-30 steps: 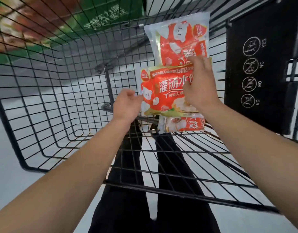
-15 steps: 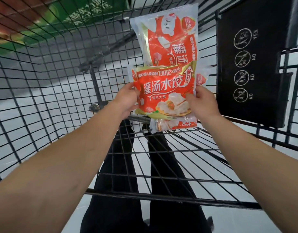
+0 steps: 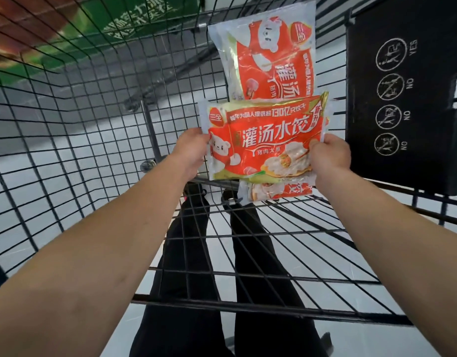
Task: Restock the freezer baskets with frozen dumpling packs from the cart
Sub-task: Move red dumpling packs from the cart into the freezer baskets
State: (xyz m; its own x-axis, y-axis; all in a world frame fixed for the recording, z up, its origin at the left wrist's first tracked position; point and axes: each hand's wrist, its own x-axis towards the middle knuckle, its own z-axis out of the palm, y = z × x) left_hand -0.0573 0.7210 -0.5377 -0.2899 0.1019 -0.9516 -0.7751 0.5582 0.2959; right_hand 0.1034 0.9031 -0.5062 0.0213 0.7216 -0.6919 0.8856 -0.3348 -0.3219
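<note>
Inside the black wire cart (image 3: pixel 67 140) I hold a red and white dumpling pack (image 3: pixel 266 140) flat between both hands. My left hand (image 3: pixel 192 153) grips its left edge and my right hand (image 3: pixel 329 155) grips its right edge. A second dumpling pack (image 3: pixel 268 52) leans upright against the cart's far wall just behind it. The end of a third pack (image 3: pixel 279 193) shows on the cart floor below the held one. No freezer basket is in view.
A black child-seat flap (image 3: pixel 407 94) with white warning icons stands at the right side of the cart. My legs in black trousers (image 3: pixel 194 253) show through the wire floor. A green sign (image 3: pixel 134 16) lies beyond the cart at the top left.
My right hand came off the top of the pack and took its right edge. Both hands now hold the pack level, slightly raised off the packs beneath.
</note>
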